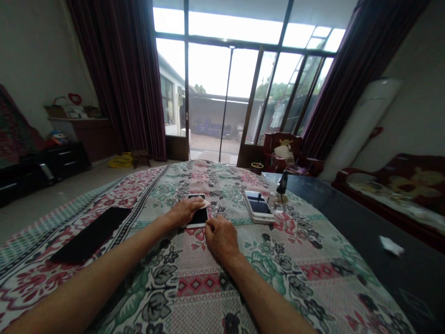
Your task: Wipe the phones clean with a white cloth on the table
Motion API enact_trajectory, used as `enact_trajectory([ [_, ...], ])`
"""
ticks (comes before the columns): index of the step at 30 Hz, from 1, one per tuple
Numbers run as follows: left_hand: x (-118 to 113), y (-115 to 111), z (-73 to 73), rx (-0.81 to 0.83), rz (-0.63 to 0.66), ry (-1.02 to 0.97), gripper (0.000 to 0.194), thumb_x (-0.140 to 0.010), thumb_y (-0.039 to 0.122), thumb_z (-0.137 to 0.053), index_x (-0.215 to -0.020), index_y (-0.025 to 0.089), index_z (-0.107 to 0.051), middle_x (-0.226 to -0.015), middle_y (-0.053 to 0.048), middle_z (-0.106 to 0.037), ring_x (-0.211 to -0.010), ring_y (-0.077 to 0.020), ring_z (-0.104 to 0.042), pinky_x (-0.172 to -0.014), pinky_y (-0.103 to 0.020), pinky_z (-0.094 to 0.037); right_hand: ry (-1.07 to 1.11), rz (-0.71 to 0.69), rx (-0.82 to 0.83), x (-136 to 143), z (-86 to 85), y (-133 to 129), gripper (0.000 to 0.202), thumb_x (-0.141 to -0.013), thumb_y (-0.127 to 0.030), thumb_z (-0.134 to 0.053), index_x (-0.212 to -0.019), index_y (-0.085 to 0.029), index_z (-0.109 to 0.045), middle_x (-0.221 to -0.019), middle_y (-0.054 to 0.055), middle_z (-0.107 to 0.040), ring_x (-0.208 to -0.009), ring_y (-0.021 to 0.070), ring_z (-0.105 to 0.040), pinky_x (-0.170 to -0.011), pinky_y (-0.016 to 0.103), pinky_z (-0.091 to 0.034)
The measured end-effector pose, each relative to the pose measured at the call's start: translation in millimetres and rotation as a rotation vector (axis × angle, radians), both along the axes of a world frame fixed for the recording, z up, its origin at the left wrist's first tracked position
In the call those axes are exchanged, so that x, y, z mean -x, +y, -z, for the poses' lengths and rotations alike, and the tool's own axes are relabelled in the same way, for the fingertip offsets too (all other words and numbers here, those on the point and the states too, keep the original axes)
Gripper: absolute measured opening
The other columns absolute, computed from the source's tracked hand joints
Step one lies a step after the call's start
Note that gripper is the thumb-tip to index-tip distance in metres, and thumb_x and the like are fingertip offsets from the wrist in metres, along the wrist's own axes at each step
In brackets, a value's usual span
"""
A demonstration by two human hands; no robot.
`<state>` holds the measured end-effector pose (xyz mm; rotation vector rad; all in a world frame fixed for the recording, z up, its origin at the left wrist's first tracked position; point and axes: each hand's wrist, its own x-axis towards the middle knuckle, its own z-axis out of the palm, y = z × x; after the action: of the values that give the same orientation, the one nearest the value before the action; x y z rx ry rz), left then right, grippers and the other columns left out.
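A white-framed smartphone (199, 219) with a dark screen lies on the flowered cloth in front of me. My left hand (184, 211) is over its upper left part, fingers closed on a small white tissue (206, 203) pressed to the screen. At the phone's lower right corner is my right hand (222, 235), its fingers curled and pinching the edge. Further right, a stack of white devices (259, 207) has a dark-screened one on top. Beside the stack stands a small dark bottle (282, 183) with a pointed top.
A flowered tablecloth (198, 308) covers the surface under my arms. To the left lies a flat black mat (92, 234). A crumpled white tissue (391, 245) rests on the dark tabletop (368, 260) at right. Wooden chairs and a glass door stand beyond.
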<state>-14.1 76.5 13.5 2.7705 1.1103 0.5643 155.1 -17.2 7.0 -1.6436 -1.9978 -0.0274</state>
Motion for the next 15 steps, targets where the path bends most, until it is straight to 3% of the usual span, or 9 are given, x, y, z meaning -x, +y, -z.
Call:
enact_trajectory([
  [4,8.8,-30.6,0.8,-0.027,0.125,-0.031,0.038,-0.088,0.011,-0.039,-0.119,0.023,-0.059,-0.125,-0.005,-0.060,-0.120,-0.0197,-0.052,-0.105,-0.034,-0.040,-0.005,0.005,-0.007,0.4,-1.9,-1.2,0.017,-0.085,-0.022,-0.056,-0.079,-0.023,-0.072,-0.081,0.003,-0.066,-0.069,0.0137,-0.060,-0.061,0.025,-0.033],
  [9,20.5,-59.4,2.8,-0.007,0.163,-0.047,0.035,-0.092,0.016,-0.040,-0.121,0.023,-0.058,-0.126,-0.006,-0.060,-0.122,-0.0206,-0.052,-0.107,-0.037,-0.039,-0.006,-0.004,0.014,-0.2,-3.1,-2.5,0.018,-0.086,-0.022,-0.055,-0.080,-0.023,-0.073,-0.081,0.004,-0.067,-0.070,0.0139,-0.060,-0.062,0.024,-0.034],
  [12,28.6,-54.9,4.7,0.018,0.146,-0.076,0.037,-0.094,0.018,-0.037,-0.124,0.024,-0.057,-0.132,-0.006,-0.058,-0.127,-0.0199,-0.049,-0.108,-0.037,-0.038,-0.008,-0.006,0.014,0.3,-3.3,-2.8,0.018,-0.086,-0.022,-0.055,-0.080,-0.024,-0.073,-0.082,0.004,-0.067,-0.070,0.0142,-0.060,-0.062,0.024,-0.034],
  [15,33.9,-31.4,6.3,0.032,0.117,-0.087,0.040,-0.094,0.019,-0.035,-0.127,0.023,-0.056,-0.136,-0.006,-0.055,-0.129,-0.0186,-0.047,-0.109,-0.035,-0.037,-0.015,0.007,0.013,1.1,-4.0,-3.5,0.018,-0.086,-0.021,-0.055,-0.078,-0.023,-0.072,-0.082,0.004,-0.067,-0.070,0.0143,-0.061,-0.061,0.024,-0.034],
])
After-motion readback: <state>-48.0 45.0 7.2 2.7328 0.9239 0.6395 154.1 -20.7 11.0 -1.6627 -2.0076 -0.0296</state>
